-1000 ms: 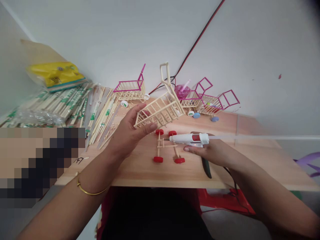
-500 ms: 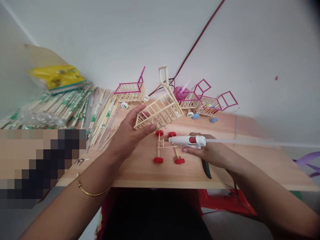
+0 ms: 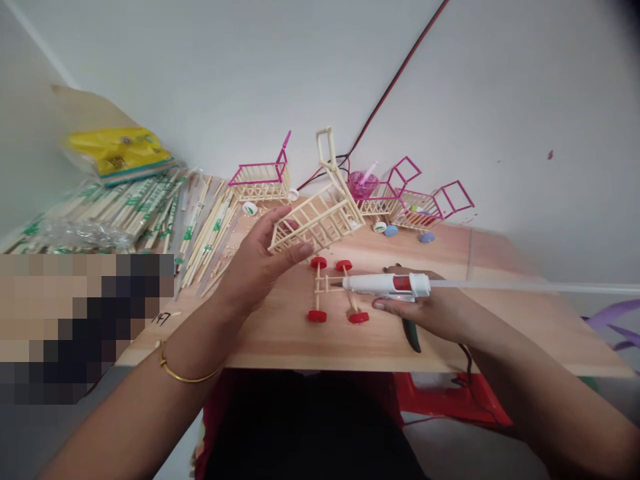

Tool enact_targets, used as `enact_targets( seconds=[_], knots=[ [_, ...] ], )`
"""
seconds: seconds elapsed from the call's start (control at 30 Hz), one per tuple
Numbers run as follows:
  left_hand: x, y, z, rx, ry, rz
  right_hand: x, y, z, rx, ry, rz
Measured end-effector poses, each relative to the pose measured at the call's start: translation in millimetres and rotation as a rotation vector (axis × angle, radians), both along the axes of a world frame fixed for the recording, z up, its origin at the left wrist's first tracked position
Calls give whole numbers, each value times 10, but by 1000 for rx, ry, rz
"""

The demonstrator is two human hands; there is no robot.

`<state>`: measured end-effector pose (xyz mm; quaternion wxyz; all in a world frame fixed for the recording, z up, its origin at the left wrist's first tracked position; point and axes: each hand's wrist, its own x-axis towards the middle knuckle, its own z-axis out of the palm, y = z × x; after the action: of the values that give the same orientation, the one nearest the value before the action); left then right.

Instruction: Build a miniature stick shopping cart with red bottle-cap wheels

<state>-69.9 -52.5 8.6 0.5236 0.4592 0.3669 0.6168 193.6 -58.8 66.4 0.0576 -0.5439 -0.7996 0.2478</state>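
Wooden tabletop (image 3: 300,343) sits closest, with a red stool (image 3: 450,395) poking out under its right edge. The left hand (image 3: 255,267), gold bangle (image 3: 183,375) on the wrist, has thumb and fingers closed around the near end of a pale stick basket (image 3: 315,223), holding it tilted just above the table. The right hand (image 3: 433,310) is wrapped round a white glue gun (image 3: 385,285), clear glue stick (image 3: 525,288) trailing off to the right. The nozzle points left and sits right at the wheel frame (image 3: 333,290), a little stick chassis with four red wheels lying flat between the two hands. Can't tell if the tip actually touches it. Further back on the left there's a heap of wrapped chopsticks (image 3: 145,207) and a yellow packet (image 3: 117,150). Pink-trimmed baskets (image 3: 415,200) line the wall, and a red-and-black cable (image 3: 395,87) runs up it.
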Motion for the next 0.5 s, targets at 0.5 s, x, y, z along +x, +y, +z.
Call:
enact_targets(
  seconds=[0.5],
  knots=[
    [-5, 5, -18, -2, 10, -9, -7, 12, -115, -56, 35, 49]
  ],
)
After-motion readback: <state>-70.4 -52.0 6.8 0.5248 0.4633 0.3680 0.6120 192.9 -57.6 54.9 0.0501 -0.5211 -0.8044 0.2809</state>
